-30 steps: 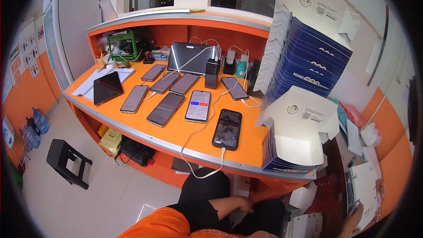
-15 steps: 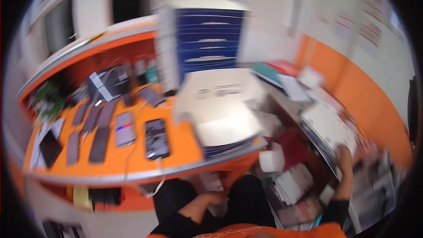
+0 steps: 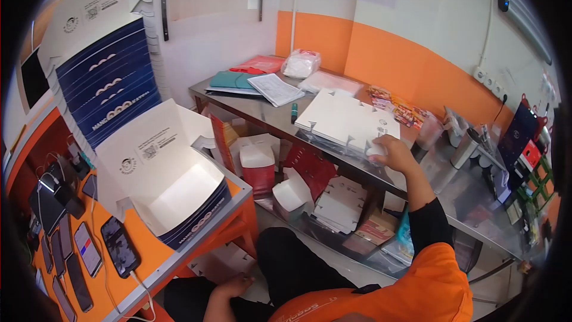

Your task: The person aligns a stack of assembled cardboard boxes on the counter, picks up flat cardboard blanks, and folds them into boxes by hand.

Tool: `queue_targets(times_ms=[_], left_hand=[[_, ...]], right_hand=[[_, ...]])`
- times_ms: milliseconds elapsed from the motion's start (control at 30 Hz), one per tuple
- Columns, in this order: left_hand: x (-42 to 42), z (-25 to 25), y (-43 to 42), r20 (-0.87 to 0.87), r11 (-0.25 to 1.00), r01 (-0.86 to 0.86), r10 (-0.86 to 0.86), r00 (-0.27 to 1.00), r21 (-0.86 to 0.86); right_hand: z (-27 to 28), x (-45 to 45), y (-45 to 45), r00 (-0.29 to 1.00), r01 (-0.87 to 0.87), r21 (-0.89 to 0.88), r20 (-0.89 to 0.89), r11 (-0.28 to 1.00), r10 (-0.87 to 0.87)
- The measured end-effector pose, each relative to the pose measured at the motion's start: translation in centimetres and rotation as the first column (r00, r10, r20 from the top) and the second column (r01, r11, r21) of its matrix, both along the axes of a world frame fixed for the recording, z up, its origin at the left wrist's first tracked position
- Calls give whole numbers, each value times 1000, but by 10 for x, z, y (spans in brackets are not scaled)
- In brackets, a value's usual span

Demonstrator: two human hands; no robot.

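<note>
My right hand (image 3: 390, 152) is at the near right corner of a stack of flat white cardboard box sheets (image 3: 345, 120) on the metal table, its fingers bent round the edge of the top sheet. My left hand (image 3: 236, 286) rests low by my thigh, fingers curled, with no object seen in it. Ahead of it on the orange table stands an open blue-and-white box (image 3: 196, 217), its white lid raised. Behind that rises a tall stack of similar blue boxes (image 3: 110, 80).
Several phones, including a black one (image 3: 120, 247) on a charging cable, lie on the orange table (image 3: 113, 298). Papers (image 3: 276, 89), a teal folder (image 3: 236, 80) and a green marker (image 3: 294, 112) are on the metal table. Red-and-white boxes (image 3: 257, 167) fill the shelf below.
My view has swung to the right, so the metal table now sits near the middle. My right hand stays at the flat sheets; my left hand remains low near my legs.
</note>
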State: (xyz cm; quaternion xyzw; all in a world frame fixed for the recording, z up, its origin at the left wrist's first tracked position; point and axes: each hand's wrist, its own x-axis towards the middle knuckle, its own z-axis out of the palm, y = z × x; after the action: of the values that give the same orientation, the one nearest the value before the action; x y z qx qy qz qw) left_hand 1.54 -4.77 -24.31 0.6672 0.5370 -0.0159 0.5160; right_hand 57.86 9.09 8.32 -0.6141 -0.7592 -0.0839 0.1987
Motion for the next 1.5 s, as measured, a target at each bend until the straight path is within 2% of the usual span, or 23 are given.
queue_targets(times_ms=[67,267,367,467,567,767,867,967,1067,1167,1267,1333,1367,1400,1433,1467,1500], left_hand=[[-3,-15,0,24,1000,-8,8,1000,-8],[4,15,0,-77,1000,-3,1,997,-19],[7,26,-1,-74,1000,16,-15,997,13],[7,23,1,-69,999,-10,6,998,-53],[9,33,-2,-97,1000,-16,17,995,12],[7,32,-4,-72,1000,-23,22,997,-2],[8,37,-5,-77,1000,-22,22,997,-9],[4,24,-6,-61,1000,-10,10,998,-1],[4,35,-6,-76,1000,-7,6,997,-17],[2,29,-8,-56,1000,-24,24,998,0],[9,64,-15,-60,997,-14,18,998,71],[11,65,-13,-73,997,38,-33,997,68],[5,26,-14,-26,981,45,-41,999,189],[4,21,-12,-37,967,104,-98,994,232],[5,12,-14,6,974,61,-64,998,217],[8,13,-15,2,970,23,-24,1000,242],[11,35,-14,-32,983,25,-20,999,184]], right_hand=[[0,2,2,999,35,-19,20,999,-35],[8,6,7,999,14,-66,42,998,-12],[6,8,8,999,-7,-51,34,999,9],[8,9,7,1000,-12,-76,3,997,12],[9,9,8,999,-9,-79,-32,997,7],[15,7,9,996,-19,-121,-88,992,8],[20,2,9,996,33,-124,-84,992,-44],[15,17,22,996,-11,-37,88,999,14],[33,-11,10,987,153,-116,75,981,-145],[31,-14,12,994,106,-205,24,973,-103],[18,-3,16,976,-36,-73,213,997,51],[7,-2,20,955,-40,9,294,999,36],[4,-3,21,954,-39,35,298,999,27],[6,-10,22,955,-3,23,296,1000,-4],[7,-14,24,954,20,-6,301,1000,-18],[16,-31,19,928,92,-21,365,996,-78],[6,-25,28,933,83,20,350,996,-85]])
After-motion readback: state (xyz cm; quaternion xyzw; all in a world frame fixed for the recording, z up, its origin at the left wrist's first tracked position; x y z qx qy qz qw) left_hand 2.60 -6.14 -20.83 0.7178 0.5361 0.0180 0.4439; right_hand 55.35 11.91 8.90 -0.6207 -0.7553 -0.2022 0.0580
